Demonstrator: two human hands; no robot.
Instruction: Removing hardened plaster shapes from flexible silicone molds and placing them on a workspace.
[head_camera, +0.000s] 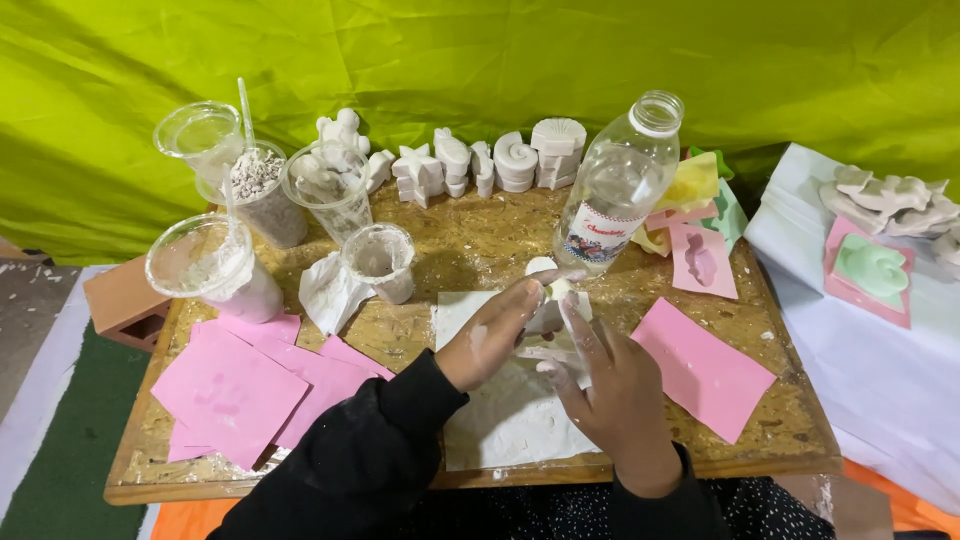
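Between left hand (495, 340) and right hand (610, 385) sits the white cast (553, 300).

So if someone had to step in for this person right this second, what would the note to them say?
Left hand: fingers bent onto a small white plaster piece, gripping its left side.
Right hand: fingertips on the same piece from the right and above.
The piece sits over a white sheet on the wooden board.
Done: a row of finished white casts stands along the back edge.
Nearby: clear bottle just behind the hands, plastic cups of white mix at left, pink moulds on both sides.
Left: the piece is not yet set down with the others.
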